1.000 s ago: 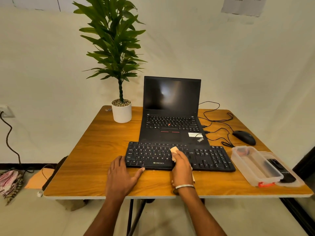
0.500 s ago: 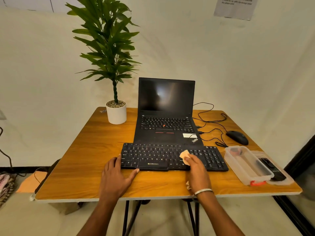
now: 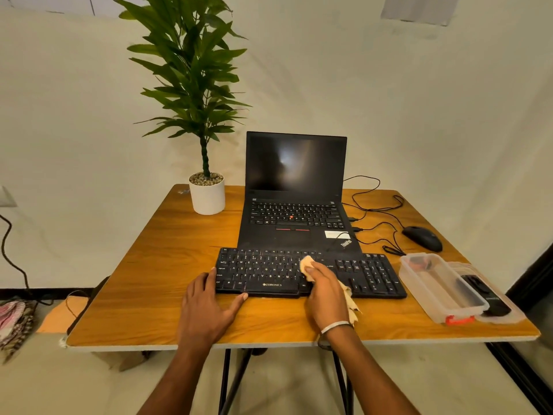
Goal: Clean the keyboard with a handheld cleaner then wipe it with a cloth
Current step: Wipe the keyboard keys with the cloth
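At frame centre, the right hand [image 3: 324, 290], gripping the cloth [image 3: 306, 262], had swept back left across the keyboard [image 3: 374, 277]; the left hand [image 3: 206, 307], fingers flat, braced it. Wiping seemed underway.

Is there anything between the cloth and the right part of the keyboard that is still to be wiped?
Nothing visible. The cloth under the right hand lies mid-keyboard; keys to its right are bare.

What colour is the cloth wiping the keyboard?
Pale beige cloth, seen in the head view.
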